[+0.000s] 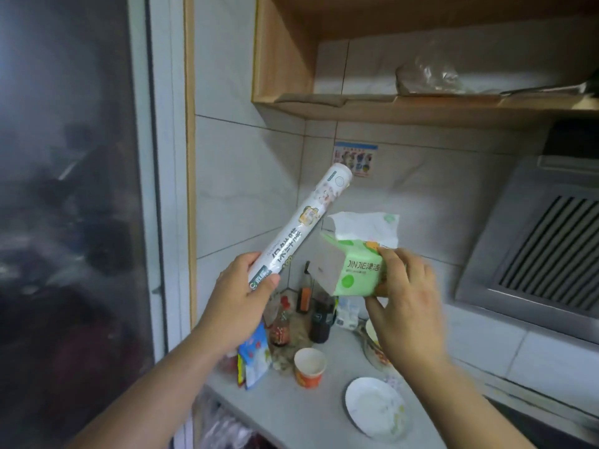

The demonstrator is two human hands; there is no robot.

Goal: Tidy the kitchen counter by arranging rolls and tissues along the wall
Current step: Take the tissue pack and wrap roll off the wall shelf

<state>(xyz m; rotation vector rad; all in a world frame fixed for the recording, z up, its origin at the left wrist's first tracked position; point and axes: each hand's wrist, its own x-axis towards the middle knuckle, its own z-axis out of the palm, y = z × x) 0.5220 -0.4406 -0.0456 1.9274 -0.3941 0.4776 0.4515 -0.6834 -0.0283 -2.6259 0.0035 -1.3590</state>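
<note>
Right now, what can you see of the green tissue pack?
The tissue pack is a soft block in light green plastic wrap with white dots and printed lettering on its side. Its top is torn open, and a white sheet sticks up from it. The right hand holds it in the air above the counter, tilted, with the grip around its right end. It touches nothing else; the roll in the left hand stays apart from it.

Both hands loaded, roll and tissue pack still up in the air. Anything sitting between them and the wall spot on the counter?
Yes. Below the roll and tissue pack, dark bottles and small packets crowd the counter's back corner against the wall. A paper cup, snack bag and white plate sit nearer.
</note>
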